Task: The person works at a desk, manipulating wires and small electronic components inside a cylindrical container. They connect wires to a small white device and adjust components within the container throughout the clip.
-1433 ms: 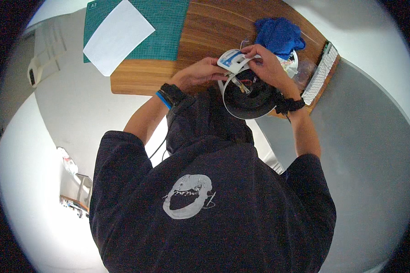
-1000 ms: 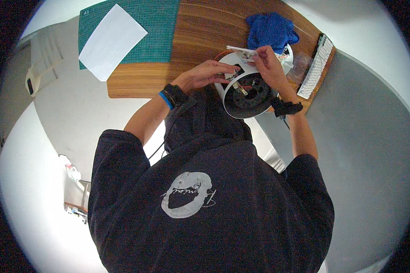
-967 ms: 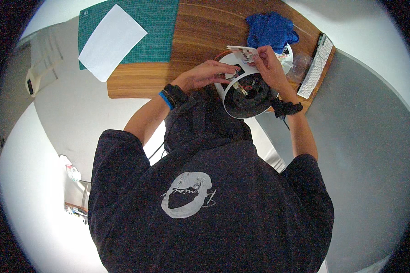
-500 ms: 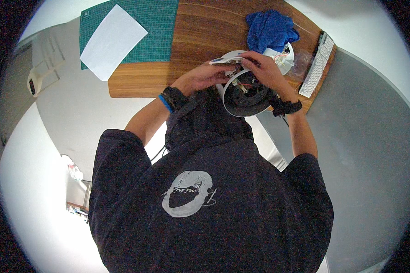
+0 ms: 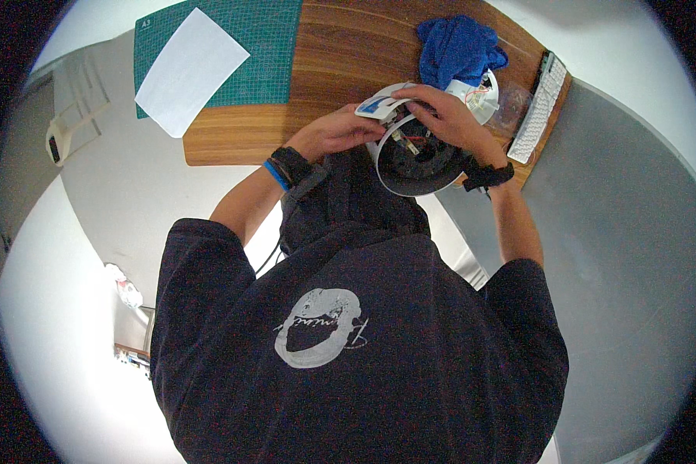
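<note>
A white round appliance housing (image 5: 419,192) is tilted at the desk's near edge, its open end toward me. Inside its dark cavity are a light connector piece and a red wire. A white curved panel (image 5: 377,104) with a blue patch stands lifted off the housing's upper left, internal parts showing beneath. My right hand (image 5: 447,117) reaches over the top, fingers closed on the panel's edge, palm near the rim. At the gap between panel and housing, my left hand (image 5: 340,133) has its fingers pressed together; the fingertips and anything in them are hard to see.
A blue cloth (image 5: 458,50) lies behind a white round part (image 5: 483,97) with wires. Right of these are a clear plastic piece (image 5: 512,107) and a white keyboard (image 5: 540,108). White paper (image 5: 193,73) rests on a green cutting mat (image 5: 267,69) at the left of the wooden desk (image 5: 348,46).
The panel has tipped so more of its blue-marked face shows, and the gap beneath it looks wider. My left hand has drawn back slightly to the left.
</note>
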`<state>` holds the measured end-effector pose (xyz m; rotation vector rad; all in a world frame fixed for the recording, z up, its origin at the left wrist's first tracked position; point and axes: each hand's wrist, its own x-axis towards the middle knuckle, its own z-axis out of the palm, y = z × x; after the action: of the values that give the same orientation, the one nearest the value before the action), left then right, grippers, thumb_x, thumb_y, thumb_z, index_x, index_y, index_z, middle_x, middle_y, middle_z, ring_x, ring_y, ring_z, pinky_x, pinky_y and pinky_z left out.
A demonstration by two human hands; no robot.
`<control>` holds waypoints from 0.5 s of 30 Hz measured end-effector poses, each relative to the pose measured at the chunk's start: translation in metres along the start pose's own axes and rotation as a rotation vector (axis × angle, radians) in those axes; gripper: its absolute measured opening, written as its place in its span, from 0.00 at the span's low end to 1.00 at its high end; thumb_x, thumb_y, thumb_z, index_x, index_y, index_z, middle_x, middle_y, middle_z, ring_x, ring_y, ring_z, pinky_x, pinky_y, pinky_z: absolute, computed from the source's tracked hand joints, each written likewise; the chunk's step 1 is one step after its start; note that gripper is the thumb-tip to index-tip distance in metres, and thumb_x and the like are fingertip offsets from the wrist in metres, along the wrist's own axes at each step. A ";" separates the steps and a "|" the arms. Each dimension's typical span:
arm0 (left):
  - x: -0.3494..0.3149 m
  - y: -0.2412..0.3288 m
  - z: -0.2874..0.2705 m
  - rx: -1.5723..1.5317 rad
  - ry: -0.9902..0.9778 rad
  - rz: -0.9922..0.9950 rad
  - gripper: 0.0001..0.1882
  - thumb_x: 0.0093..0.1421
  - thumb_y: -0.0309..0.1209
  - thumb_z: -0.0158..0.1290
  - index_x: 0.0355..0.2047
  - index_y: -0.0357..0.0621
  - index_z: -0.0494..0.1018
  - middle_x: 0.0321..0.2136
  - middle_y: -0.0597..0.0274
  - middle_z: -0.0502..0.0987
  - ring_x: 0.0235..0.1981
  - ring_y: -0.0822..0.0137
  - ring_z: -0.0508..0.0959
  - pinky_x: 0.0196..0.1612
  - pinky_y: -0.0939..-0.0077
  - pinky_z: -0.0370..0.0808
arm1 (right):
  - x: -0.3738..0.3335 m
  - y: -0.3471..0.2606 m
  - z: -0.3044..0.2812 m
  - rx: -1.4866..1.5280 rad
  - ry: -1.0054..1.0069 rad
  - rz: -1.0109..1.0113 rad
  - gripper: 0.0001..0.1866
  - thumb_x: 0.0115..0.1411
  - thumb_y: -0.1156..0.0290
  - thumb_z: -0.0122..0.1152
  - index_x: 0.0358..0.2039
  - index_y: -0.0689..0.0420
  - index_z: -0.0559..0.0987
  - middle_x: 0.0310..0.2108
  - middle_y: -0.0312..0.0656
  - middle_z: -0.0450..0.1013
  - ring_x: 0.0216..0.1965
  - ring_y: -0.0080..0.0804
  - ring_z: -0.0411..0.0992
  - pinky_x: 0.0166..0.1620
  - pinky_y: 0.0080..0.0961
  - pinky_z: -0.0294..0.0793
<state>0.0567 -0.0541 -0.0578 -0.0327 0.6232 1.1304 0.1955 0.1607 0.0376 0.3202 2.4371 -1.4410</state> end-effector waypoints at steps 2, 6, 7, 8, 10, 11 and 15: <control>-0.006 0.001 0.000 -0.037 -0.068 0.034 0.25 0.64 0.22 0.60 0.61 0.41 0.69 0.57 0.58 0.75 0.58 0.63 0.75 0.65 0.64 0.73 | 0.000 0.001 0.000 -0.017 -0.005 -0.023 0.16 0.72 0.72 0.53 0.58 0.53 0.77 0.55 0.45 0.76 0.57 0.43 0.74 0.60 0.34 0.72; -0.011 -0.001 -0.005 -0.545 -0.229 0.033 0.25 0.67 0.31 0.58 0.62 0.41 0.67 0.58 0.54 0.74 0.61 0.59 0.72 0.69 0.59 0.67 | 0.002 -0.005 -0.001 -0.023 -0.032 0.016 0.16 0.72 0.71 0.52 0.58 0.53 0.77 0.56 0.45 0.75 0.58 0.45 0.73 0.61 0.35 0.71; -0.010 0.001 -0.006 -0.655 -0.279 0.004 0.25 0.69 0.34 0.57 0.63 0.41 0.67 0.59 0.54 0.74 0.62 0.58 0.71 0.70 0.57 0.65 | 0.003 -0.001 0.000 -0.025 -0.028 -0.005 0.16 0.72 0.71 0.52 0.58 0.53 0.77 0.57 0.45 0.75 0.58 0.45 0.73 0.61 0.35 0.71; -0.008 0.003 -0.006 -0.716 -0.267 -0.028 0.24 0.70 0.36 0.55 0.62 0.41 0.67 0.58 0.54 0.74 0.62 0.57 0.71 0.70 0.57 0.65 | 0.004 0.002 0.001 -0.027 -0.025 -0.024 0.16 0.72 0.71 0.52 0.58 0.53 0.77 0.57 0.45 0.75 0.58 0.45 0.73 0.62 0.35 0.71; -0.007 0.013 0.001 -0.836 -0.237 -0.095 0.23 0.72 0.39 0.53 0.62 0.42 0.68 0.58 0.54 0.74 0.62 0.56 0.71 0.70 0.55 0.64 | 0.005 0.006 0.003 -0.064 -0.018 -0.061 0.16 0.72 0.70 0.52 0.58 0.53 0.77 0.57 0.44 0.75 0.59 0.45 0.72 0.62 0.36 0.70; -0.003 0.011 -0.003 -0.841 -0.265 -0.096 0.24 0.71 0.40 0.53 0.62 0.42 0.68 0.58 0.53 0.74 0.61 0.56 0.72 0.69 0.55 0.65 | 0.005 0.006 0.004 -0.082 -0.015 -0.079 0.16 0.72 0.70 0.52 0.59 0.53 0.77 0.58 0.44 0.75 0.59 0.45 0.72 0.63 0.37 0.70; 0.011 0.002 -0.009 -0.491 -0.067 -0.020 0.22 0.72 0.41 0.52 0.61 0.41 0.70 0.56 0.53 0.76 0.57 0.57 0.76 0.65 0.57 0.72 | 0.007 -0.001 0.004 -0.186 -0.005 -0.162 0.17 0.73 0.67 0.52 0.59 0.54 0.76 0.57 0.45 0.75 0.60 0.47 0.71 0.63 0.40 0.70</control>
<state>0.0536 -0.0472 -0.0694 -0.4191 0.2733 1.2379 0.1894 0.1568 0.0337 0.0795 2.6204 -1.2593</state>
